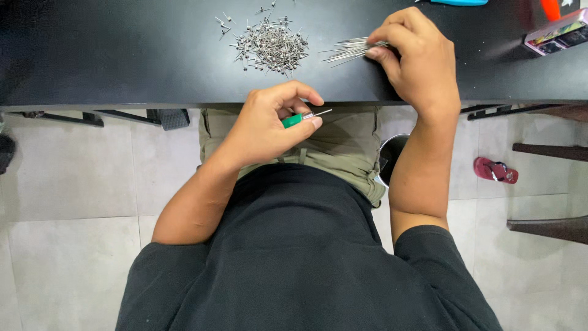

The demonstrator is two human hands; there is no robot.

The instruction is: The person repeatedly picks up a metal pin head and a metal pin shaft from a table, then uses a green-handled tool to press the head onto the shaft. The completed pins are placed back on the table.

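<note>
Black table (92, 55) bears metal pins (271, 44) above grey tiled floor (67, 202).

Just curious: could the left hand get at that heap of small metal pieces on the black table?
Probably yes: the left hand hangs just below the table edge, the heap lies uncovered straight ahead, though it holds a green-handled tool.

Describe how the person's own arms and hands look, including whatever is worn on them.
Both arms are bare from just above the elbow down, under the short sleeves of a black T-shirt. The left hand and right hand are bare: no gloves, rings, watch or bands show. No markings are visible on either forearm.
</note>
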